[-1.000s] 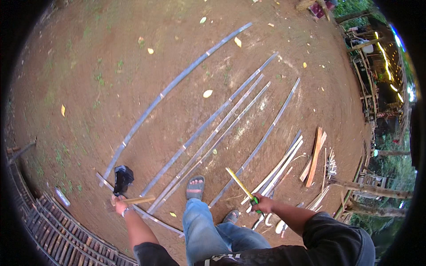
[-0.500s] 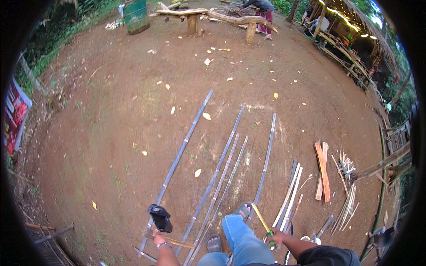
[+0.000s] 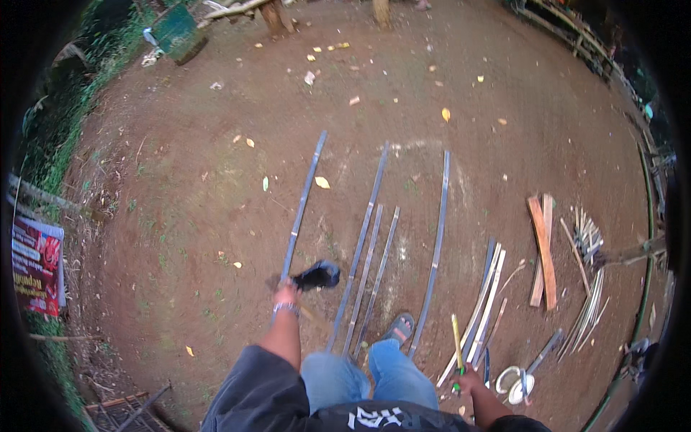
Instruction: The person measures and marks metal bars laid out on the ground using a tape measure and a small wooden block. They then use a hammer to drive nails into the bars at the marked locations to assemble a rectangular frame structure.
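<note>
In the head view the person stands on bare red-brown earth (image 3: 180,216), one sandalled foot (image 3: 399,327) set forward among long split bamboo poles. The left hand (image 3: 288,294) is closed around the handle of a dark-bladed chopping tool (image 3: 317,275), which points to the right just above the ground, beside the near end of the leftmost bamboo pole (image 3: 302,205). Three more poles (image 3: 367,237) lie side by side to the right of it, and a fifth pole (image 3: 437,245) lies a little farther right. The right hand (image 3: 468,378) is wrapped around the lower end of a thin yellow-green bamboo strip (image 3: 456,342), held upright and away from the body. Just right of that hand lie pale split slats (image 3: 486,302), and reddish wooden boards (image 3: 541,248) lie nearer the right edge of the ground.
</note>
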The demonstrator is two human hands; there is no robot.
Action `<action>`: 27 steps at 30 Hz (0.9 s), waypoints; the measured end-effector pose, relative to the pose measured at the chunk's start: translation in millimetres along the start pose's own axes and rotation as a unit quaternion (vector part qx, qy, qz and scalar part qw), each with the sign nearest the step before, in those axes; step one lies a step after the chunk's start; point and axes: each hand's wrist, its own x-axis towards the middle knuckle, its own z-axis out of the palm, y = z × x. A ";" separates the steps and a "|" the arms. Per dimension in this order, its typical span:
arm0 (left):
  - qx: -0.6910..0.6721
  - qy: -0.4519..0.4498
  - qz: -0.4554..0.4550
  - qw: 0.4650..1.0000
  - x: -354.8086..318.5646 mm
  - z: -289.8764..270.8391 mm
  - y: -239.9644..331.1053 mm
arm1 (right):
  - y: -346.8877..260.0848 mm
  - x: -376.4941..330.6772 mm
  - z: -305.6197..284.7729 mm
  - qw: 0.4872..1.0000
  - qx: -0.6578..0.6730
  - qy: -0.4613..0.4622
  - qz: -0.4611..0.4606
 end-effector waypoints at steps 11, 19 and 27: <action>-0.157 -0.140 -0.020 0.977 117.0 229.5 200.4 | -84.8 32.6 76.8 0.997 0.070 0.020 0.031; -0.099 -0.222 -0.047 0.969 212.1 360.0 247.0 | -256.2 54.4 186.9 0.994 0.098 -0.042 -0.003; -0.035 -0.205 -0.094 0.974 330.8 332.2 206.5 | -405.6 100.9 257.1 0.971 0.191 -0.118 -0.080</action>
